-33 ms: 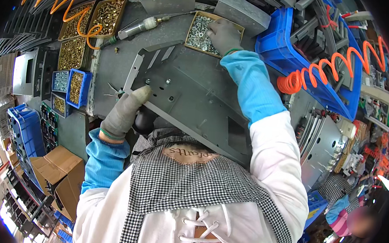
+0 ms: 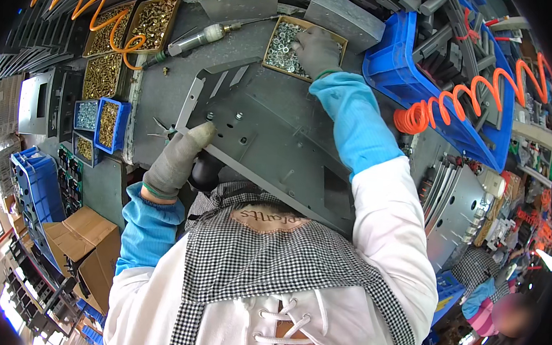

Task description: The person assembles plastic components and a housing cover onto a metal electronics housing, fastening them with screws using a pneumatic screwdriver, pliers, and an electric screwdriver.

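Observation:
A grey sheet-metal panel with holes, slots and upturned edges lies tilted across the bench before me. My left hand, in a grey glove, grips its near left edge, thumb on top. A few small fasteners stand on the panel's left part. At the far side, my gloved right hand reaches into a shallow box of silvery nuts. Its fingers are bent down among them; whatever lies between the fingertips is hidden. Beside my left hand, pliers-like tool tips poke out.
A power screwdriver on an orange coiled hose lies beyond the panel. Trays of brass-coloured fasteners and small blue bins stand left. A large blue crate with metal parts and another orange coil are at right.
My right hand and forearm have shifted very slightly to the left at the nut box. My left hand and the panel stay where they were.

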`<control>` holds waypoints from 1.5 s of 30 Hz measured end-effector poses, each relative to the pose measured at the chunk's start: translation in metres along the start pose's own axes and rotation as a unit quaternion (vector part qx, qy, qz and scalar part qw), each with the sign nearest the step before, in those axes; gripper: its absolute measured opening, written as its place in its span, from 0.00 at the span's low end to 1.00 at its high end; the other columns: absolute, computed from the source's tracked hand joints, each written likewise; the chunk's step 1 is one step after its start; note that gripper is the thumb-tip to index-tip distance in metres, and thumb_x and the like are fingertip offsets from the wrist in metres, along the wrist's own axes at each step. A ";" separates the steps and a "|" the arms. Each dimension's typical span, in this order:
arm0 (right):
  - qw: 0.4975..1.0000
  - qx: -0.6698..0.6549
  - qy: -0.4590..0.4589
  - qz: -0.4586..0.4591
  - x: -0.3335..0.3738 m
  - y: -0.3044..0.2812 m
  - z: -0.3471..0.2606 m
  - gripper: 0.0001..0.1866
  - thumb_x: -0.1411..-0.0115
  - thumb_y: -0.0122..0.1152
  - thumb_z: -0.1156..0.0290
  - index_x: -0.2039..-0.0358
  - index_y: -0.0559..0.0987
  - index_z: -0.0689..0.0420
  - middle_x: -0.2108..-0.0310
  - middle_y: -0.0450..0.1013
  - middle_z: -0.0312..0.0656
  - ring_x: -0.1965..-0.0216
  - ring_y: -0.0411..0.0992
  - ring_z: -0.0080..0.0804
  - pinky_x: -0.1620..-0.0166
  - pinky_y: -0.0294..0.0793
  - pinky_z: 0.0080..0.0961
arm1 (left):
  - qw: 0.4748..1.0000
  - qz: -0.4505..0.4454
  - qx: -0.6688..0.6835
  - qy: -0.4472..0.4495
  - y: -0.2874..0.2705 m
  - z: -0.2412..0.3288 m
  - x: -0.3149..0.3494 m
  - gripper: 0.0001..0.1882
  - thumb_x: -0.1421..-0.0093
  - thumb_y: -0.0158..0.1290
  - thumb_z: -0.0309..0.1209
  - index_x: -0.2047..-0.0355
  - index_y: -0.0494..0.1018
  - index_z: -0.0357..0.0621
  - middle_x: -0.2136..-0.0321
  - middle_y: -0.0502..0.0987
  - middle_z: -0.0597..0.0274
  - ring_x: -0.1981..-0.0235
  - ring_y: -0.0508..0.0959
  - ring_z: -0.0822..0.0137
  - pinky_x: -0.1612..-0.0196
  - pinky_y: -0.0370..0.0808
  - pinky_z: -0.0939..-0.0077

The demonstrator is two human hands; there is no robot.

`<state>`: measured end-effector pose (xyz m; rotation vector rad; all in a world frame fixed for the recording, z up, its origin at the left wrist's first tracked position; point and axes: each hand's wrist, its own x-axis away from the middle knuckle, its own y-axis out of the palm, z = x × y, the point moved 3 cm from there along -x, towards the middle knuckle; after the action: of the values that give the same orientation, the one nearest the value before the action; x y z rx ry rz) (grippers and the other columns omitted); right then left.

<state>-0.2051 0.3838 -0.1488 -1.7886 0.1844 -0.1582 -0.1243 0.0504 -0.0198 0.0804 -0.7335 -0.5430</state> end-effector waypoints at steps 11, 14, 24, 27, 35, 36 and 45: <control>0.990 -0.047 0.027 -0.129 -0.011 0.000 -0.001 0.19 0.35 0.53 0.72 0.47 0.83 0.47 0.42 0.74 0.47 0.41 0.74 0.50 0.41 0.76 0.46 | 0.999 -0.009 -0.017 0.028 -0.005 -0.002 -0.003 0.26 0.34 0.56 0.48 0.48 0.78 0.36 0.57 0.81 0.62 0.56 0.78 0.69 0.49 0.74 0.73; 0.989 -0.026 0.025 -0.140 -0.012 0.000 -0.003 0.19 0.34 0.53 0.72 0.45 0.82 0.46 0.41 0.74 0.46 0.41 0.75 0.49 0.41 0.76 0.46 | 0.999 -0.010 -0.025 0.028 -0.010 -0.005 -0.002 0.26 0.34 0.55 0.48 0.49 0.78 0.36 0.57 0.81 0.62 0.56 0.78 0.69 0.49 0.74 0.74; 0.989 -0.031 0.029 -0.143 -0.005 -0.007 -0.001 0.17 0.39 0.59 0.71 0.49 0.84 0.49 0.44 0.76 0.48 0.45 0.76 0.50 0.41 0.74 0.41 | 1.000 -0.018 -0.008 0.020 -0.002 -0.001 -0.002 0.25 0.33 0.55 0.48 0.51 0.80 0.36 0.58 0.82 0.61 0.57 0.79 0.69 0.50 0.74 0.75; 0.976 -0.106 -0.052 -0.185 -0.005 -0.014 0.014 0.15 0.39 0.60 0.68 0.52 0.85 0.52 0.48 0.78 0.49 0.47 0.77 0.48 0.43 0.75 0.39 | 1.000 -0.005 0.003 0.018 -0.001 -0.001 -0.001 0.26 0.33 0.55 0.48 0.51 0.80 0.35 0.58 0.82 0.61 0.57 0.79 0.69 0.51 0.75 0.75; 0.992 -0.086 -0.053 -0.076 0.012 -0.012 0.000 0.15 0.36 0.59 0.62 0.53 0.86 0.51 0.51 0.80 0.50 0.49 0.79 0.48 0.44 0.76 0.43 | 1.000 -0.015 -0.011 0.009 -0.008 -0.005 -0.003 0.27 0.34 0.56 0.50 0.50 0.79 0.36 0.58 0.81 0.62 0.57 0.78 0.69 0.51 0.75 0.75; 0.997 -0.011 -0.055 -0.047 0.015 -0.010 -0.007 0.14 0.35 0.59 0.62 0.53 0.85 0.51 0.50 0.79 0.49 0.49 0.79 0.48 0.44 0.76 0.45 | 1.000 -0.016 -0.009 0.009 -0.010 -0.007 -0.003 0.27 0.34 0.56 0.50 0.50 0.79 0.36 0.58 0.81 0.62 0.57 0.78 0.69 0.51 0.75 0.75; 0.994 -0.094 0.000 -0.054 0.012 -0.002 -0.005 0.16 0.34 0.61 0.61 0.49 0.83 0.51 0.50 0.79 0.45 0.48 0.77 0.47 0.47 0.77 0.43 | 1.000 -0.011 0.003 0.010 0.004 0.003 0.002 0.26 0.33 0.55 0.48 0.50 0.79 0.36 0.57 0.81 0.61 0.57 0.78 0.69 0.50 0.74 0.75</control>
<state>-0.1941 0.3768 -0.1451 -1.9880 0.1057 -0.2233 -0.1234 0.0532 -0.0148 0.1002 -0.7151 -0.5594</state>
